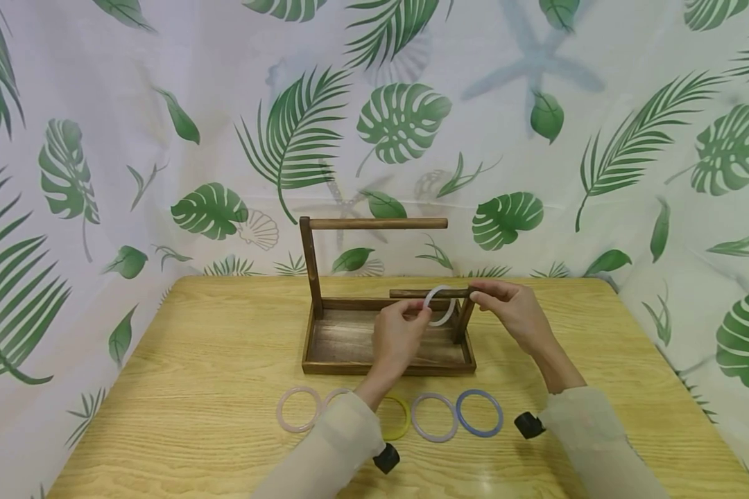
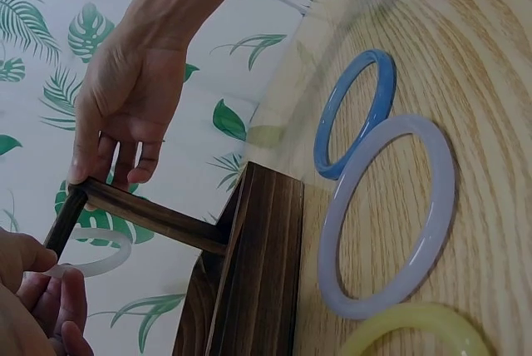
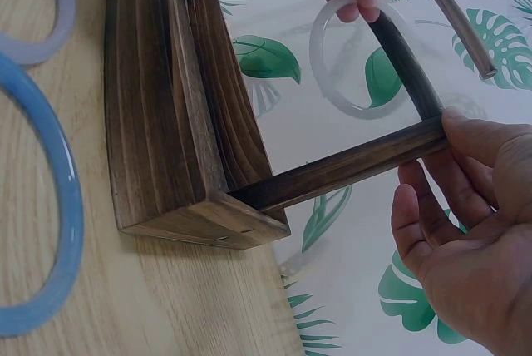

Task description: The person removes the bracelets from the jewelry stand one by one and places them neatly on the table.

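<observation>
My left hand [image 1: 399, 336] pinches a translucent white bangle [image 1: 452, 312] between thumb and fingers. The short lower rod [image 1: 406, 294] of a dark wooden rack [image 1: 387, 369] passes through this ring. At the rack's right end, my right hand [image 1: 517, 315] holds the top corner where the short post [image 1: 465, 319] meets that rod. The right wrist view shows the thumb of the right hand [image 3: 482, 206] on this corner, with fingers below it. Seen from the left wrist, the white bangle [image 2: 108, 264] hangs beside the left fingertips.
On the wooden table [image 1: 193, 360], in front of the rack, lie a pink bangle [image 1: 279, 410], a partly hidden pinkish one [image 1: 336, 392], a yellow one [image 1: 406, 416], a lavender one [image 1: 415, 419] and a blue one [image 1: 501, 416]. A taller rod [image 1: 377, 224] extends from the rack's left post.
</observation>
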{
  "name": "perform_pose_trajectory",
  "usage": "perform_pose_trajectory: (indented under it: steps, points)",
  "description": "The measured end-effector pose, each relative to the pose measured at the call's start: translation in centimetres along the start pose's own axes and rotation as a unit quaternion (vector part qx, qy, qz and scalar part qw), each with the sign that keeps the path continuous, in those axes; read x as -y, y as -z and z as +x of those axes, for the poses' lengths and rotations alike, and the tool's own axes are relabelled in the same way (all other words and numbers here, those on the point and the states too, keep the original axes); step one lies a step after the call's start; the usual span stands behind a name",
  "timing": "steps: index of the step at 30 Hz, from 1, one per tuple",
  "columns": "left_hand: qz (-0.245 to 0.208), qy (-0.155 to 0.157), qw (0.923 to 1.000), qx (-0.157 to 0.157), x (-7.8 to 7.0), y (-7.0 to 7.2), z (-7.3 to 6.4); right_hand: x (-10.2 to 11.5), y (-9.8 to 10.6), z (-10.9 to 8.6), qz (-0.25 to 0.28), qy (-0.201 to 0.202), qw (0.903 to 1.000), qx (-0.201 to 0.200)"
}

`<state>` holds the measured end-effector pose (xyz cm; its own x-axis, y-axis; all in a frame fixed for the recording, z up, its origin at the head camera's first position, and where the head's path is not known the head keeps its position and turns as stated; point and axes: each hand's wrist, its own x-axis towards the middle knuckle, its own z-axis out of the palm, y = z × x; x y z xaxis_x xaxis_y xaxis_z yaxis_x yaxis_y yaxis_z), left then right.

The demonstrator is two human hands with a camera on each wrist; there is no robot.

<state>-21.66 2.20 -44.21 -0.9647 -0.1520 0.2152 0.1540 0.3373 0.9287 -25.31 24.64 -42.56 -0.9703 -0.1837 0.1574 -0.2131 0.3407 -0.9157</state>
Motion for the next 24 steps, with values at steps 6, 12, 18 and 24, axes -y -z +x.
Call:
perform_pose_trajectory:
  steps: [6,12,18,24]
  points:
    - [0.009,0.009,0.9999,0.000,0.0,0.6,0.0,0.1,0.0,-0.1,-0.002,-0.001,1.0000,0.002]
    - [0.013,0.013,0.9998,-0.001,0.2,1.1,0.1,0.2,0.0,-0.1,0.000,0.000,1.0000,0.002]
    - [0.013,0.018,0.9997,-0.004,0.3,1.5,0.2,0.2,0.0,0.0,-0.006,-0.004,1.0000,0.001]
    - [0.016,0.016,0.9997,-0.005,0.4,1.8,0.2,0.2,0.0,0.0,-0.006,-0.003,1.0000,0.002]
